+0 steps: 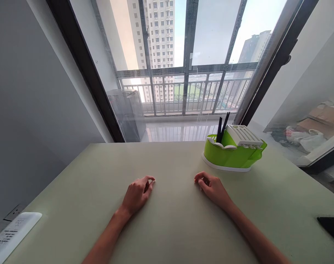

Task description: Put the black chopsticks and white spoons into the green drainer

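Our left hand [136, 193] and right hand [213, 187] rest half-curled, apparently empty; no handling looks begun. Black chopsticks [219, 130] stand in the green utensil caddy [224, 157] near the table's far right corner.

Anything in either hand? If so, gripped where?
Nothing held that I can see: left hand and right hand rest loosely curled on the tabletop, the right apart from the green holder.
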Motion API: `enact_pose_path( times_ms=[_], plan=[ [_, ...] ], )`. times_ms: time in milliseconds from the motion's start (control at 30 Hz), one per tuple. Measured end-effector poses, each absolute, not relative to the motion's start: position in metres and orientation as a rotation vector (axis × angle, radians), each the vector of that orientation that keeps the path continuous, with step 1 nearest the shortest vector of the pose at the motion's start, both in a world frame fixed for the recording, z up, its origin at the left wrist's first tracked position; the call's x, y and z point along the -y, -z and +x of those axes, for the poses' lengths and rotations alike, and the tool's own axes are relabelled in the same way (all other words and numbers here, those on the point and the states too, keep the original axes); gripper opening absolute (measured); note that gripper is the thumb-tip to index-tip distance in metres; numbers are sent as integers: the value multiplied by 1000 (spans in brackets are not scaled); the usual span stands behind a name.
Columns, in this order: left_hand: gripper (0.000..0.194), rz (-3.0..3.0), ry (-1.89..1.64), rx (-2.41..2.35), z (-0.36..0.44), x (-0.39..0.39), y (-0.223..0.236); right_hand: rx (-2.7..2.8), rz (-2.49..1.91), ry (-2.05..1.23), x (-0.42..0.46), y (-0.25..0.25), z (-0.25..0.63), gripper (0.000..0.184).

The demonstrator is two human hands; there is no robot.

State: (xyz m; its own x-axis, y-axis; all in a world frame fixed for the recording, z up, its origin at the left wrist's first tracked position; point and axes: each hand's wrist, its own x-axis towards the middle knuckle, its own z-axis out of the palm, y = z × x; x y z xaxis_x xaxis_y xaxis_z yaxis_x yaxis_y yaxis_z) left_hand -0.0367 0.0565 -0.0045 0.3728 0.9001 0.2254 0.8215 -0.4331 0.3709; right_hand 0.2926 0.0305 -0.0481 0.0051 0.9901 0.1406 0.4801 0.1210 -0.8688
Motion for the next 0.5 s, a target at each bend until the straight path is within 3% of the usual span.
enact_pose_path(
  times_ms=[500],
  plan=[
    [27, 2450, -605, -1533, -37, -57, 5, 1600, -1475, -804, -31, 45, 292, 29]
  ],
)
